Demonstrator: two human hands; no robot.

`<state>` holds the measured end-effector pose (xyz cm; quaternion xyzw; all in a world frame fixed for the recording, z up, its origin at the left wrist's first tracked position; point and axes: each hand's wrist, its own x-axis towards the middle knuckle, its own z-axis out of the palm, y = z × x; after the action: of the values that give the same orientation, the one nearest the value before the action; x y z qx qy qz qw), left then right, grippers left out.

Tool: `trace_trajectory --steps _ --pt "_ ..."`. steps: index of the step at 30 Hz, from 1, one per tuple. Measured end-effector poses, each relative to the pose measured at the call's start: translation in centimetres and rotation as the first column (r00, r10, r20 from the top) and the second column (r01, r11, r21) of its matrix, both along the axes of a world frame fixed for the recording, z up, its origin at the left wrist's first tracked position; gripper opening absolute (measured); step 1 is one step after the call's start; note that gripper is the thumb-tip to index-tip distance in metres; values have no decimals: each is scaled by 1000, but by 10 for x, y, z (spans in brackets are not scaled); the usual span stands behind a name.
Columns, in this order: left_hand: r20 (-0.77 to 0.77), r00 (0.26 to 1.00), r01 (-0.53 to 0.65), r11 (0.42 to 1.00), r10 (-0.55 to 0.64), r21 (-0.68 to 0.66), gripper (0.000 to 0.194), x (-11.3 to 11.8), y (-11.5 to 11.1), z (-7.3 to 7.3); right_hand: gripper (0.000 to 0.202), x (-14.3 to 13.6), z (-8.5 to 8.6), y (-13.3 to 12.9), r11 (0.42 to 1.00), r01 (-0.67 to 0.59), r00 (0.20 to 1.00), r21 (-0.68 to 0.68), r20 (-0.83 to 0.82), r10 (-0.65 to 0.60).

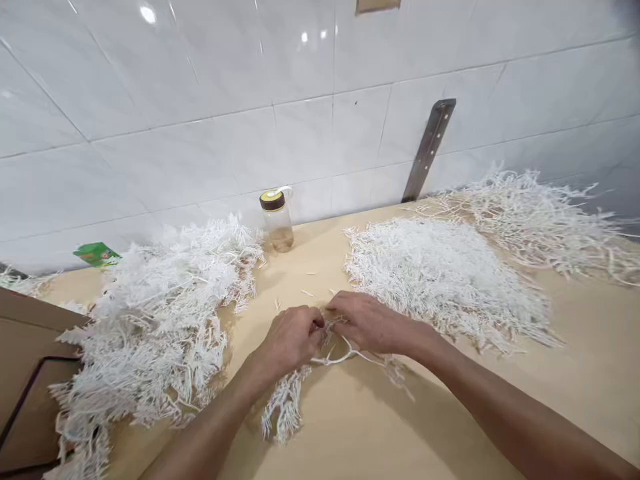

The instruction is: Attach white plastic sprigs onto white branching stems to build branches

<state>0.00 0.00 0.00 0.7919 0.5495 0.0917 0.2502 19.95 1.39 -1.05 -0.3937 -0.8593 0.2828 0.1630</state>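
Thin, white, branching, plastic-looking sprig (341, 359) sits low between the hands over the tan tabletop (390, 440); left hand (295, 335) and right hand (367, 323) both pinch it, exact fingertip contact partly hidden. Probably light, springy, snag-prone, tips fragile; best gripped at the stem.

The single view comes from the person's head, facing forward and down over the bench (360, 433) to the tiled wall (305, 147) at the far side. It looks from close by: both forearms (475, 397) extend from the near side, with the left hand (295, 337) and right hand (370, 323) near mid-view.
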Motion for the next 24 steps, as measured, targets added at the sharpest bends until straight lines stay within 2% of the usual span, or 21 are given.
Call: trace_trajectory --steps 5,8,10,13,16,20,22,24 --pt "151 986 -72 997 73 -8 15 -3 -2 4 12 -1 0 -6 994 106 993 -16 57 -105" --pt "268 958 -112 994 105 11 19 -4 -1 4 12 -1 -1 -10 993 119 992 5 31 -119" --pt "331 936 -131 991 120 14 20 -6 1 2 8 -3 -4 -14 991 125 992 55 21 -126" --pt "409 902 -165 986 137 34 21 -7 2 -4 5 -6 -13 -20 977 156 981 147 90 -170" --pt "454 878 -209 975 150 81 25 -7 3 -11 17 -8 -21 -19 965 196 971 172 101 -215" --pt "484 859 -253 960 167 117 29 -8 3 -17 17 -4 -22 -12 945 325 940 43 -123 -318" --pt "459 873 -246 961 165 124 28 -8 4 -18 14 -2 -20 -10 920 379 882 -97 -263 -391" --pt "408 902 -221 963 141 154 28 -8 4 -18 16 -1 -19 -8 892 365 797 -266 -407 -447"
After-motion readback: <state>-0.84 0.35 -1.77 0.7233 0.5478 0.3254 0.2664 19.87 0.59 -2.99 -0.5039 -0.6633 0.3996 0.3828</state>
